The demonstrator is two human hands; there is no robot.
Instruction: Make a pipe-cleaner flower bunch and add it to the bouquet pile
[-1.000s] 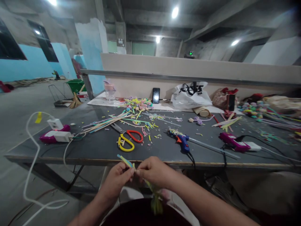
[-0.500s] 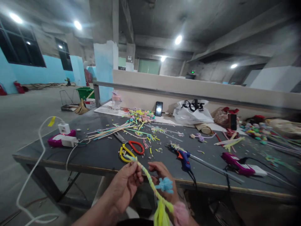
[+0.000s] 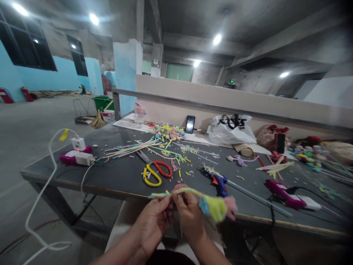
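Observation:
Both my hands meet in front of the table's near edge, pinching a twisted stem of coloured fuzzy wire. My left hand grips the stem near its left end with closed fingers. My right hand pinches it just to the right. The stem lies roughly level, and its right end carries a blurred tuft of yellow-green, blue and pink fluff. On the table beyond my hands lie yellow-and-red scissors and a blue glue gun.
The dark table is strewn with coloured sticks and cut bits. A purple power strip with a white cable sits at the left, another purple strip at the right. A phone, white bag and bottle stand at the back.
The stem swung from hanging down at the right to lying level, the tuft now up at the right. My right hand came up beside the left to pinch it. The view shifted slightly.

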